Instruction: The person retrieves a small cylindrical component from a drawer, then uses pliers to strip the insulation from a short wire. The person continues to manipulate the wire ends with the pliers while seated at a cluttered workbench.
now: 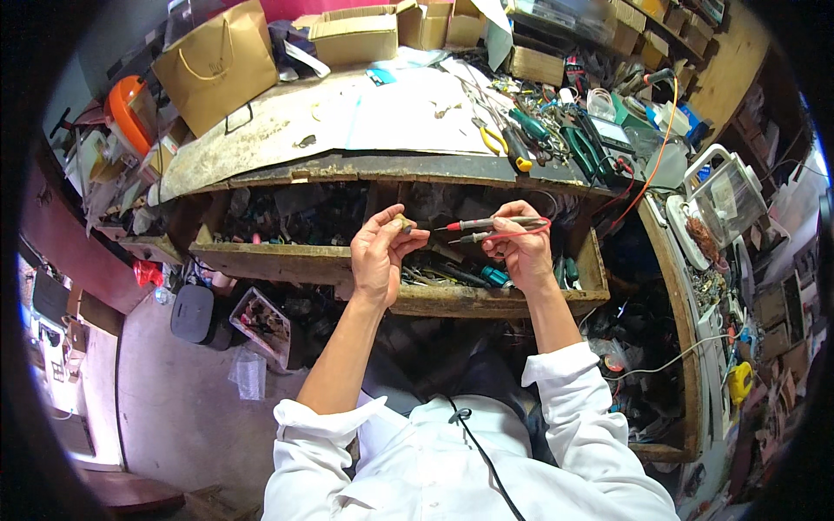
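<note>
My left hand (378, 247) pinches a small brassy piece (403, 223) between thumb and fingers, over an open wooden drawer (295, 253) crowded with parts and tools. My right hand (519, 247) grips two meter probes, one red (460, 226) and one black (469, 238), their tips pointing left toward the small piece. I cannot tell whether the tips touch it. A red lead loops from the probes across my right fingers.
A worktop (339, 158) above the drawers carries pale sheets, pliers (492, 141), tangled tools, cardboard boxes (352, 38) and a paper bag (217, 69). A plastic bin (265, 326) stands on the floor at left. A clear-sided appliance (730, 204) sits at right.
</note>
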`<state>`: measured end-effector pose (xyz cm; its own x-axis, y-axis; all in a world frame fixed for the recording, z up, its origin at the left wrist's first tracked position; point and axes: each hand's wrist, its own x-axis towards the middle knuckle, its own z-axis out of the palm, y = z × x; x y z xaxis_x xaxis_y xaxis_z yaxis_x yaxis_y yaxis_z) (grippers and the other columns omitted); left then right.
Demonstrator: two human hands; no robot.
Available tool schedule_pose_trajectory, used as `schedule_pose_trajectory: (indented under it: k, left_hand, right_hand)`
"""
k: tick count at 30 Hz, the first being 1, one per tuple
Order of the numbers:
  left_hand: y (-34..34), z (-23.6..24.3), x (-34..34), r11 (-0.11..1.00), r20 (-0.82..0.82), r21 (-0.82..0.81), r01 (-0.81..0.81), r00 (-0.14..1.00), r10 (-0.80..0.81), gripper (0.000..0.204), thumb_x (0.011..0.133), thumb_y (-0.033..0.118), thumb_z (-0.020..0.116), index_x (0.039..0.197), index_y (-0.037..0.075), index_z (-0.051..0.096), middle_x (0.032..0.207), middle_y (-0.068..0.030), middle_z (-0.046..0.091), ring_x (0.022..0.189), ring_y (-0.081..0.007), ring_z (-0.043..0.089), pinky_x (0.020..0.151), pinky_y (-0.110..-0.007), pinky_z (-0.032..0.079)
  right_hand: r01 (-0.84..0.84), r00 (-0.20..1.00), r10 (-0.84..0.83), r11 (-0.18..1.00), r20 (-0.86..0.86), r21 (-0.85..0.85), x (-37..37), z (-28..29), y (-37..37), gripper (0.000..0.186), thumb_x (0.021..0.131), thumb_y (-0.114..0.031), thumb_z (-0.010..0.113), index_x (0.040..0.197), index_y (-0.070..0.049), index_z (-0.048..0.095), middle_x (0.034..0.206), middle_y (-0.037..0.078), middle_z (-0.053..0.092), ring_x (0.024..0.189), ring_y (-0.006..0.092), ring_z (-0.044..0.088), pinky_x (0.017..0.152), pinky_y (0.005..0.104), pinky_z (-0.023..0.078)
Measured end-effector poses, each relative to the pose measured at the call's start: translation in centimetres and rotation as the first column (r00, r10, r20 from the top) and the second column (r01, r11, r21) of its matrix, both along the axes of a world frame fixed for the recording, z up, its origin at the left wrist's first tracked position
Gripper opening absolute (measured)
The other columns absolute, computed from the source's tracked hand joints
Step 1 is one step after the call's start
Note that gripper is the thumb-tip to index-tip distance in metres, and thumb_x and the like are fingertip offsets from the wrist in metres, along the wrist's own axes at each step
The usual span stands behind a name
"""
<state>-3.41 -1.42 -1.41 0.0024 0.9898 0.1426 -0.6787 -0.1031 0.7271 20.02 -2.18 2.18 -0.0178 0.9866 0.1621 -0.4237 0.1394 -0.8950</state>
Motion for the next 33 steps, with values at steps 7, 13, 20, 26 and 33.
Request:
schedule_pose_trajectory:
  k: [7,13,20,26,33]
  left_hand:
    - [0.0,-0.1,0.0,1.000,-0.045,0.000,0.004,0.999,-0.004,0.030,0.100,0.009,0.059,0.127,-0.004,0.058,0.102,-0.0145,0.071,0.089,-0.0257,0.075,0.080,-0.036,0.064]
    - [-0.9,0.1,2.0,0.995,-0.515,0.101,-0.020,0.855,0.070,0.025,0.095,0.000,0.068,0.120,-0.004,0.065,0.108,-0.0090,0.070,0.097,-0.0183,0.072,0.087,-0.029,0.060]
    - [-1.0,0.1,2.4,0.984,-0.639,0.168,-0.052,0.755,0.149,0.022,0.089,0.002,0.077,0.109,0.000,0.068,0.098,-0.0026,0.072,0.087,-0.0085,0.068,0.077,-0.022,0.055]
    - [-1.6,1.3,2.5,0.975,-0.737,0.213,-0.069,0.643,0.207,0.022,0.085,0.004,0.081,0.102,0.003,0.067,0.091,-0.0002,0.070,0.080,-0.0061,0.065,0.072,-0.023,0.054]
    - [-1.7,0.9,2.5,0.973,-0.720,0.201,-0.112,0.657,0.224,0.021,0.083,0.001,0.080,0.099,0.001,0.067,0.088,-0.0026,0.067,0.075,-0.0086,0.065,0.070,-0.025,0.054]
  right_hand:
    - [-0.089,0.984,0.072,0.991,-0.160,-0.102,1.2,-0.2,0.2,0.033,0.094,-0.013,0.069,0.123,0.002,0.062,0.086,0.011,0.069,0.071,0.0156,0.068,0.058,0.0272,0.054]
    - [-0.074,0.986,0.071,0.997,-0.152,-0.016,0.6,-0.4,0.1,0.032,0.092,-0.011,0.073,0.118,0.005,0.064,0.091,0.015,0.072,0.070,0.0177,0.069,0.063,0.0284,0.057]
    - [0.062,0.984,-0.073,0.995,-0.161,-0.075,-0.2,-0.3,-0.6,0.017,0.099,-0.014,0.066,0.106,0.002,0.066,0.081,0.010,0.069,0.061,0.0150,0.064,0.054,0.0293,0.054]
    - [0.154,0.977,-0.157,0.988,-0.145,-0.032,-1.1,-1.3,-0.3,0.020,0.103,-0.021,0.064,0.091,-0.005,0.061,0.074,0.005,0.064,0.053,0.0118,0.061,0.044,0.0251,0.048]
    - [0.048,0.987,-0.064,0.993,-0.149,-0.108,-1.7,-1.3,-0.6,0.019,0.099,-0.017,0.068,0.110,-0.002,0.067,0.084,0.010,0.071,0.060,0.0125,0.065,0.052,0.0245,0.053]
